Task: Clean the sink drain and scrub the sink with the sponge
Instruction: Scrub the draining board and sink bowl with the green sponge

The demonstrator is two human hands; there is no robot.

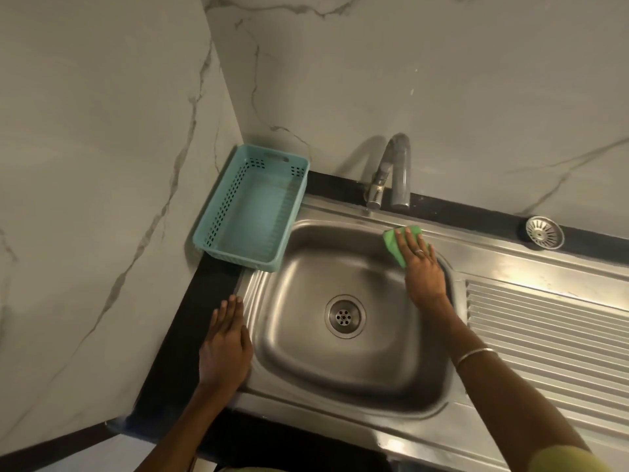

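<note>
A stainless steel sink (306, 352) fills the middle of the view, with its round drain (344, 316) open at the bottom of the basin. My right hand (422, 267) presses a green sponge (394, 245) flat against the basin's far right corner, just under the rim. The fingers lie fairly straight over the sponge. My left hand (224, 345) rests flat, fingers straight, on the black counter at the sink's left rim. The metal drain strainer (544, 232) lies out of the drain on the black ledge at the far right.
A teal plastic basket (218, 229) sits empty at the back left corner, overlapping the sink's rim. The tap (391, 172) stands behind the basin with no water running. A ribbed draining board (544, 335) extends to the right. Marble walls close in behind and left.
</note>
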